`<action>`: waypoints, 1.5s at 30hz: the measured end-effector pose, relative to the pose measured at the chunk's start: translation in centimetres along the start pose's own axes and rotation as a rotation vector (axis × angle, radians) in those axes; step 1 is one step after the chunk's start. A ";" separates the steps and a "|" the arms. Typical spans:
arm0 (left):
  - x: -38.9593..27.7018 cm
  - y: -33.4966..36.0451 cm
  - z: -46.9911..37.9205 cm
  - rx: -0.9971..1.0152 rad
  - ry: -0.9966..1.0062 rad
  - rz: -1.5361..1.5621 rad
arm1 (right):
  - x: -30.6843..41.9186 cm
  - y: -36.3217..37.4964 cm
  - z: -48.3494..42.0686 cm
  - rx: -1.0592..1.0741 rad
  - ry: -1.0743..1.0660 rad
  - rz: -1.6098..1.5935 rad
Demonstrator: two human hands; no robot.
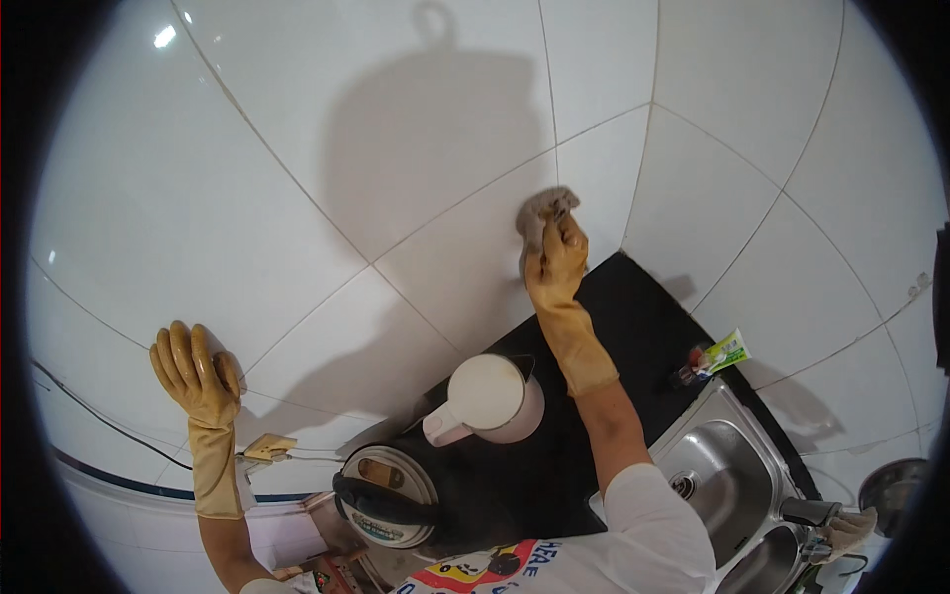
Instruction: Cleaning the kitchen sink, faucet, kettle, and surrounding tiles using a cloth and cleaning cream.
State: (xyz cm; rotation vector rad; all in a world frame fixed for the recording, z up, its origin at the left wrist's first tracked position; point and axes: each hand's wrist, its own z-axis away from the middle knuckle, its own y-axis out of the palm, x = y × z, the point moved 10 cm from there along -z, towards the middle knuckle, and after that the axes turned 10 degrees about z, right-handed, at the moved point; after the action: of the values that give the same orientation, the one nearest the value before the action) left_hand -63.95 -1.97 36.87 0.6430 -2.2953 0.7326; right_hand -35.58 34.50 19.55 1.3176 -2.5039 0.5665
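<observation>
Yellow rubber gloves cover both of my hands. My right hand point(558, 249) grips a grey-brown cloth point(545, 208) and presses it on the white wall tiles point(460, 245), close to the wall corner and above the black countertop point(623, 319). At the far left, my left hand point(197, 375) lies flat against the tiles with its fingers spread a little, holding nothing. Below it, beside that glove's cuff, is a yellowed wall socket point(269, 448) with plugs and cords. Part of the cloth is hidden behind the right glove.
A pale pink kettle point(486, 397) stands on the counter below my right arm. Next to it is an electric cooker point(390, 494) with a dark handle. At right are a green tube point(726, 351), a double steel sink point(727, 464), its faucet point(811, 512) and a hanging steel pan point(890, 490).
</observation>
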 end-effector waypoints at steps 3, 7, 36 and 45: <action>0.1 0.0 -0.3 -0.011 0.002 0.011 | -1.1 -0.6 1.5 -0.091 -0.047 -0.032; 0.0 0.0 -0.2 0.009 0.002 0.006 | -3.4 1.0 3.6 0.044 0.122 -0.106; 0.9 -0.6 0.7 0.047 0.014 -0.021 | -20.6 4.1 4.8 -0.044 0.481 -0.051; 0.0 1.3 0.7 0.003 -0.002 0.005 | -41.3 13.0 19.2 -0.249 1.235 -0.644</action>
State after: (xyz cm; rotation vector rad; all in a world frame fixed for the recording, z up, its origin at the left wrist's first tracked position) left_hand -65.01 -1.50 36.05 0.6396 -2.2990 0.7378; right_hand -24.17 62.69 -16.81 1.0580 -1.0491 0.5996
